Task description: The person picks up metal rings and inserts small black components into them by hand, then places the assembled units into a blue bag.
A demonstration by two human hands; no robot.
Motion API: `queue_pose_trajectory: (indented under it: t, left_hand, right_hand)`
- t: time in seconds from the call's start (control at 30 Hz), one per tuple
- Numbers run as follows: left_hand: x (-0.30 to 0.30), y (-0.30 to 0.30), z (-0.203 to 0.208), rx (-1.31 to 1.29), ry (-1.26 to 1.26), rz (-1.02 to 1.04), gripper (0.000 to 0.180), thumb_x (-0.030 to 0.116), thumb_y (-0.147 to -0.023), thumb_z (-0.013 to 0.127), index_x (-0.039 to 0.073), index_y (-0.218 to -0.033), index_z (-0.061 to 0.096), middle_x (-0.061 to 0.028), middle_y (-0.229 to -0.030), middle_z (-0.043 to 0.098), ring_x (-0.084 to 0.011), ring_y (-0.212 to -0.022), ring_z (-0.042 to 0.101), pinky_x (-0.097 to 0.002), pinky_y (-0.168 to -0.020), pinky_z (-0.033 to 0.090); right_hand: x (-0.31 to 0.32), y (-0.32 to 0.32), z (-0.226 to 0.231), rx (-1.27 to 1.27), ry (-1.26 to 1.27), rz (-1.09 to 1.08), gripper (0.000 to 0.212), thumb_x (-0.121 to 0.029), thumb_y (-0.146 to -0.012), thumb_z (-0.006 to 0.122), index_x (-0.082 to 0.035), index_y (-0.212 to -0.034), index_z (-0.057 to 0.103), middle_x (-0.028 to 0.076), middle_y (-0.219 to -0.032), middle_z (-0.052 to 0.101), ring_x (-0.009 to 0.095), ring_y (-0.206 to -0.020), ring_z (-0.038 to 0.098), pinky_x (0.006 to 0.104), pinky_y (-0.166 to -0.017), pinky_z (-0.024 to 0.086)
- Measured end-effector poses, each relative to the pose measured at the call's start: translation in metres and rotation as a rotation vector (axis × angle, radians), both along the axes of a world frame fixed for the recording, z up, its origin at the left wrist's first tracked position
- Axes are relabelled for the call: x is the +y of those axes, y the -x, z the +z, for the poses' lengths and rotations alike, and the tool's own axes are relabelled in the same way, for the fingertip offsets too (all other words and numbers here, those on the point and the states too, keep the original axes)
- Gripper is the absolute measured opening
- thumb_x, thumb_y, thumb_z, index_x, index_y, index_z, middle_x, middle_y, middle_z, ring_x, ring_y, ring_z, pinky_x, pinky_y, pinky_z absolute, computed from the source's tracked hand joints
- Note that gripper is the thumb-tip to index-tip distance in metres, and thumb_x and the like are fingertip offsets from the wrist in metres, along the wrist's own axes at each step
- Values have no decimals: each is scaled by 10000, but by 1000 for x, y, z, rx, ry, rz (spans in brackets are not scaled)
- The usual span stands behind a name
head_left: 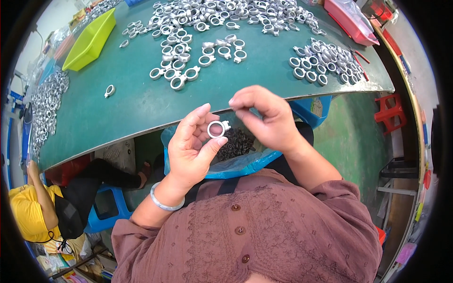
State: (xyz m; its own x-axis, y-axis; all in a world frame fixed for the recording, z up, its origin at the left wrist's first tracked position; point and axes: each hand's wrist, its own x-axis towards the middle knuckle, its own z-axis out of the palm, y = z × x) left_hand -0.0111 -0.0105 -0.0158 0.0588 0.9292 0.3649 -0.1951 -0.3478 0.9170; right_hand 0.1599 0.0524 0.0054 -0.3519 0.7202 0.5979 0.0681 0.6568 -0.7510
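My left hand (188, 151) is closed on a silver metal ring clamp (215, 129), a round collar with a small lug on its right side, pinched between thumb and fingers. To its right, my right hand (266, 115) hovers apart from the clamp, with thumb and forefinger drawn near each other in a pinch; anything small between the tips is too blurred to make out. Below both hands, on my lap, sits a tub lined with blue plastic (245, 166). Many small dark parts (236, 144) fill it.
Loose ring clamps (177, 49) cover much of the green table (127, 111), with another pile (325, 61) at right. A lime-green tray (89, 42) and a pink tray (351, 23) stand at its sides. A person in yellow (33, 212) sits at left. A red stool (390, 112) is at right.
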Motion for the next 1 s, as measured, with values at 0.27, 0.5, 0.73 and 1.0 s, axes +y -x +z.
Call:
queue_pose_trajectory:
  t: [0.27,0.5,0.73,1.0]
  left_hand:
    - [-2,-4,9,-180,353,-82,371,-28,-795,550,-30,-1159,477,-83,-987,528,-156,-824,582,-266,-694,509]
    - [0,2,16,-321,540,-142,329,17,-814,518,-24,-1139,489,-69,-941,544,-141,-801,575,-232,-646,479]
    - [7,-6,17,-239,319,10,441,18,-811,582,6,-1230,442,-30,-882,523,-64,-673,490,-171,-547,397]
    - [12,-5,8,162,-58,200,426,-16,-774,630,19,-1184,520,6,-919,517,-42,-725,467,-155,-644,394]
  right_hand:
    - [72,-7,5,-448,-207,-411,154,-74,-729,622,-53,-881,609,104,-883,558,304,-810,561,369,-705,461]
    - [84,-8,9,-579,-137,-347,176,-121,-754,637,-47,-911,613,64,-825,540,201,-716,547,299,-638,442]
    - [23,5,25,121,750,286,161,-159,-805,633,-27,-897,637,-22,-707,581,37,-625,498,188,-565,419]
    - [-5,10,12,245,867,405,171,-180,-830,616,-26,-901,637,5,-767,618,53,-662,531,201,-599,440]
